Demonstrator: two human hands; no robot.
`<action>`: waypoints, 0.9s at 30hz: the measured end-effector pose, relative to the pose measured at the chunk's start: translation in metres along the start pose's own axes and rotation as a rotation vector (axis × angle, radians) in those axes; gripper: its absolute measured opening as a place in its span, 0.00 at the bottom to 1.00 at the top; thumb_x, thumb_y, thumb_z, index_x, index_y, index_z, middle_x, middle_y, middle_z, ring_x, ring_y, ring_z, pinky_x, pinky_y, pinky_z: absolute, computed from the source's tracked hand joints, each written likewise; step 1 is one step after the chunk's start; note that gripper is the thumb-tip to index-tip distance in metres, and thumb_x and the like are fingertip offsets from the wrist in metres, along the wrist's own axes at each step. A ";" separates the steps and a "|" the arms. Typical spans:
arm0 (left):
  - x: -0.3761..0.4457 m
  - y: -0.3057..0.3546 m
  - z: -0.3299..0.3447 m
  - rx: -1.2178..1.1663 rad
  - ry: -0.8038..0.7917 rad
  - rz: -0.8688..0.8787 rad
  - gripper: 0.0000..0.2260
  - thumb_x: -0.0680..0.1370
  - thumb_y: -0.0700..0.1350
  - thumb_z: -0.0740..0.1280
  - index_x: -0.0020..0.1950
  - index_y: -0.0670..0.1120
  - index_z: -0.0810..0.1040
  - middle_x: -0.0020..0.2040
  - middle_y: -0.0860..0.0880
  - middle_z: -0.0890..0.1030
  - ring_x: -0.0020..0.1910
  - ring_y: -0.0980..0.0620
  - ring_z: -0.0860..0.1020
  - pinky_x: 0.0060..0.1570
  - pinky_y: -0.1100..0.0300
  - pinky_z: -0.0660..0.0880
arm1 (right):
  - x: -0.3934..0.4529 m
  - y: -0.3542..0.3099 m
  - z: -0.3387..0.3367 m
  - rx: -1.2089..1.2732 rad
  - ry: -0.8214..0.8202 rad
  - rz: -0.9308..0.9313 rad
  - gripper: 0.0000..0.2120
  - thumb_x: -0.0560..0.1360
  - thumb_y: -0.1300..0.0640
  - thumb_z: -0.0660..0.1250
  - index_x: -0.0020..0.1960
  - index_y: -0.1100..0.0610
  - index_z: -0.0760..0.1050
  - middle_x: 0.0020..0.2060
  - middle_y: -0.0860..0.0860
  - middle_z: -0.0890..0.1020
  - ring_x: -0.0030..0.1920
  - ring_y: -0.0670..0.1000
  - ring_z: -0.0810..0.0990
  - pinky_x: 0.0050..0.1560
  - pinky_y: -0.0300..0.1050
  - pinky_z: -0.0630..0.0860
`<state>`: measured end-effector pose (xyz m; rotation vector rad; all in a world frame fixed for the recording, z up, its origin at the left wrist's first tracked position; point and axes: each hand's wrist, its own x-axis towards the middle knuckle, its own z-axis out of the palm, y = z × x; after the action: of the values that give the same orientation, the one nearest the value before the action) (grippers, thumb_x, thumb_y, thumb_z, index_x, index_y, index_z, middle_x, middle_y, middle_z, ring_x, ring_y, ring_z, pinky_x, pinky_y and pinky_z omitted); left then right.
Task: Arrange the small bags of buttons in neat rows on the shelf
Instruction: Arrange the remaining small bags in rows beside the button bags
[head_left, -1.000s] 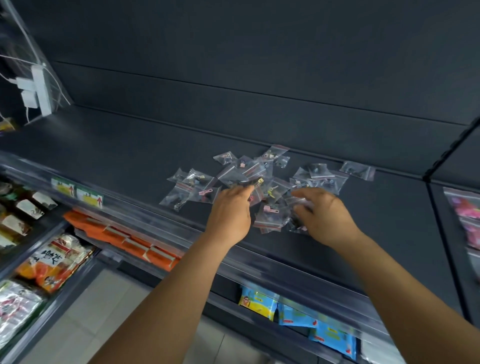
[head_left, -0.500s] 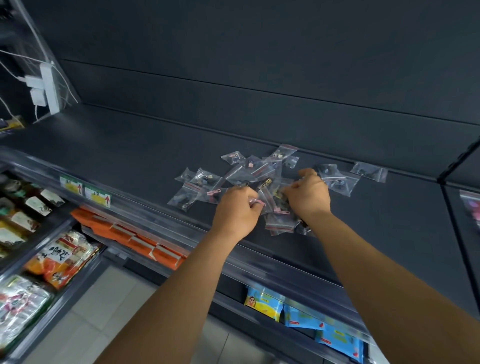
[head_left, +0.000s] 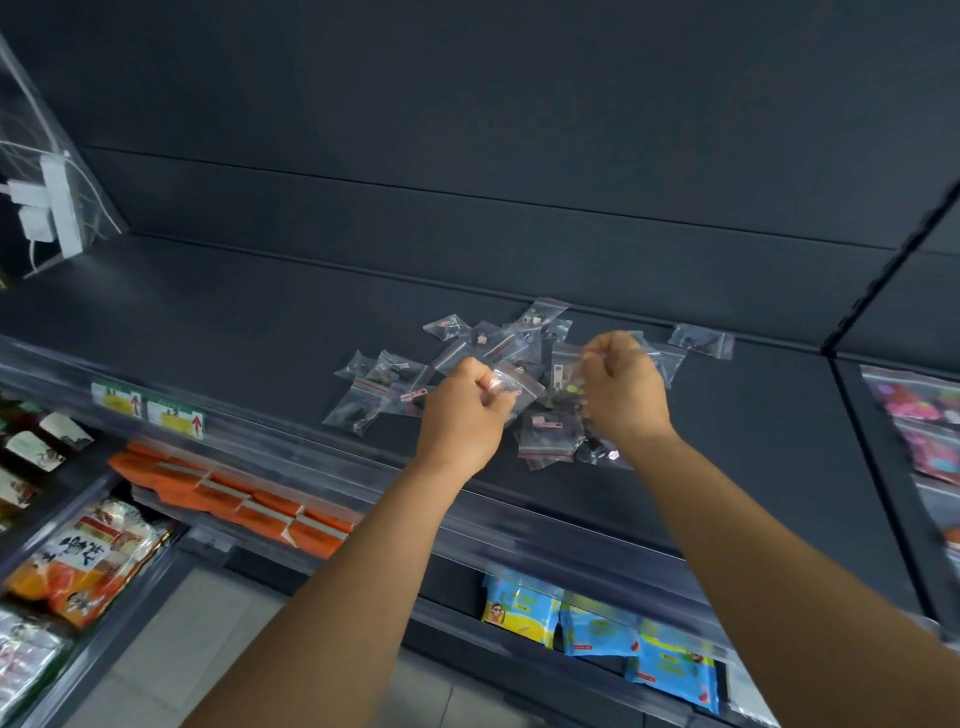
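Many small clear bags (head_left: 387, 387) lie in a loose, overlapping heap on the dark shelf (head_left: 218, 322), none in rows. Left hand (head_left: 464, 415) hovers over the heap's middle, fingers (head_left: 488, 382) curled, pinching one bag (head_left: 511, 384). Right hand (head_left: 626, 389), just beside it, fingers curled, pinches another bag (head_left: 566, 364). One bag (head_left: 701, 340) lies apart at far right.

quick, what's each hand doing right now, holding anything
Left hand: pinches a small clear bag above the pile.
Right hand: fingers curled, pinching another clear bag by its top edge.
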<state>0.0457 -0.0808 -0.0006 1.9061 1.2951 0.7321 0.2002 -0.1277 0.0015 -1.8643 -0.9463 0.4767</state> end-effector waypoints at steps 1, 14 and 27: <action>-0.001 0.003 0.000 -0.023 -0.002 -0.001 0.07 0.77 0.46 0.68 0.50 0.46 0.72 0.42 0.54 0.77 0.41 0.55 0.77 0.39 0.63 0.72 | -0.002 -0.002 -0.003 0.036 0.017 0.005 0.07 0.79 0.58 0.56 0.44 0.49 0.69 0.41 0.51 0.82 0.32 0.51 0.77 0.32 0.43 0.72; -0.027 0.084 0.060 -0.288 -0.267 0.045 0.01 0.75 0.43 0.68 0.44 0.47 0.77 0.43 0.46 0.83 0.43 0.43 0.82 0.44 0.49 0.79 | -0.046 0.011 -0.094 0.276 0.182 0.086 0.04 0.77 0.60 0.62 0.45 0.55 0.74 0.34 0.49 0.81 0.35 0.49 0.78 0.29 0.41 0.77; -0.121 0.228 0.218 -0.398 -0.566 0.184 0.06 0.74 0.42 0.70 0.46 0.42 0.75 0.42 0.47 0.82 0.39 0.51 0.78 0.44 0.54 0.77 | -0.120 0.094 -0.296 0.232 0.401 0.216 0.03 0.73 0.62 0.70 0.44 0.55 0.79 0.37 0.49 0.83 0.37 0.46 0.81 0.41 0.41 0.80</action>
<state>0.2964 -0.3026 0.0473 1.7354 0.5813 0.4431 0.3617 -0.4155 0.0483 -1.7663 -0.4069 0.3077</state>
